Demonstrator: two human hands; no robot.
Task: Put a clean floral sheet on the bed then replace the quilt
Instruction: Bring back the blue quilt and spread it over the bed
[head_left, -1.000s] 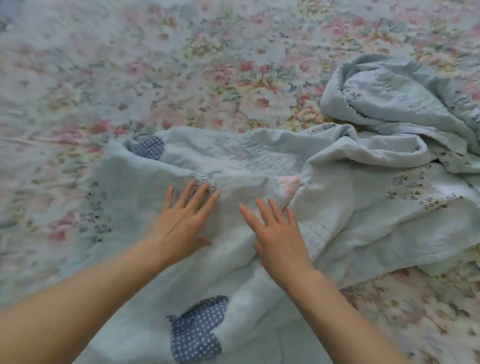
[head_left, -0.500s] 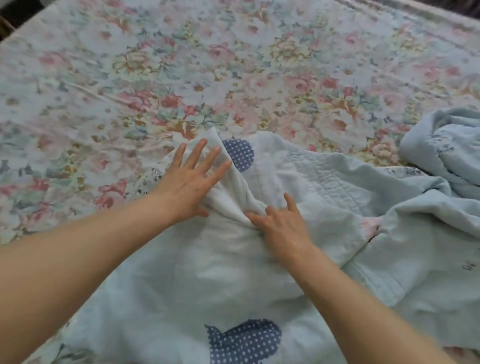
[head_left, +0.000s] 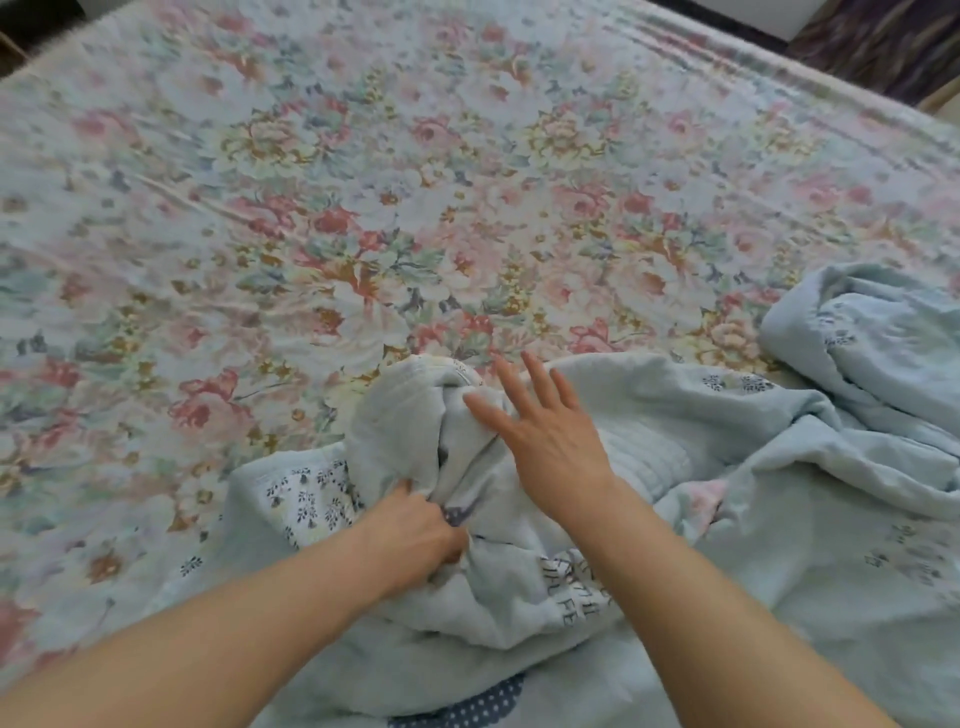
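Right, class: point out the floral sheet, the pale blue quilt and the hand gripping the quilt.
floral sheet (head_left: 415, 171), head view, on its spread flowered surface.
pale blue quilt (head_left: 779, 519), head view, on a rumpled fold at the right.
left hand (head_left: 415, 535), head view, on the back of the hand gripping the bunched quilt.

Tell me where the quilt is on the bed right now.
In the head view, the pale blue quilt lies bunched at the lower right of the floral sheet, gripped by the left hand, the right hand on it.
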